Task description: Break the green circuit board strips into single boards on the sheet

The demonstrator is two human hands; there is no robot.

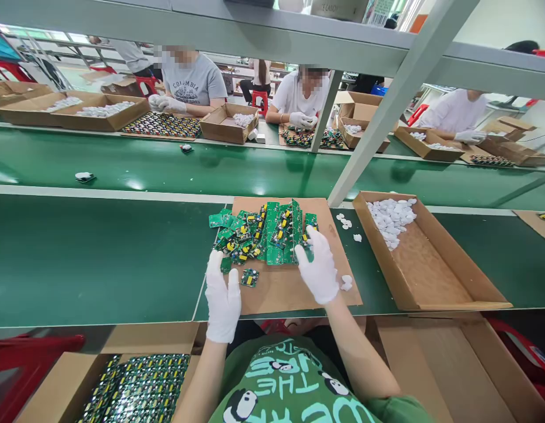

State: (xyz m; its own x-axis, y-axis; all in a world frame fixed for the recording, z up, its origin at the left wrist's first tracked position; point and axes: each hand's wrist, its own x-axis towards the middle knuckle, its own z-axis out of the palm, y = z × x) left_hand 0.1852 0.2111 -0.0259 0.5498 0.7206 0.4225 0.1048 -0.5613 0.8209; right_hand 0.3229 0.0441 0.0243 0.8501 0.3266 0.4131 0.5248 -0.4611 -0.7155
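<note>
Your left hand (222,302), gloved white, has thumb and fingers apart with nothing visible between them; it's just beside the near left edge of the board pile (244,235). Your right hand (319,270), also gloved, has thumb and fingertips apart at the right end of the green strips (273,235); can't tell if it touches them. Hands sit either side, probably to reach the whole heap without blocking it.

Strips lie side by side, one tilted up near your right thumb. Loose boards are jumbled left of them, some overhanging the cardboard sheet (276,296). The sheet likely shields parts from the bench (100,258). A single board (249,278) lies apart, between your hands, components up, likely for easy pickup.

Right of the sheet: a few white pieces (344,221) on the bench, then a shallow box (453,273) with a white heap (391,217) at its far end, probably placed within right-hand reach. Below left, a carton (56,390) holds boards in close rows, likely to save space. Across the green belt (153,170), co-workers (191,79) sit at similar boards and boxes.
</note>
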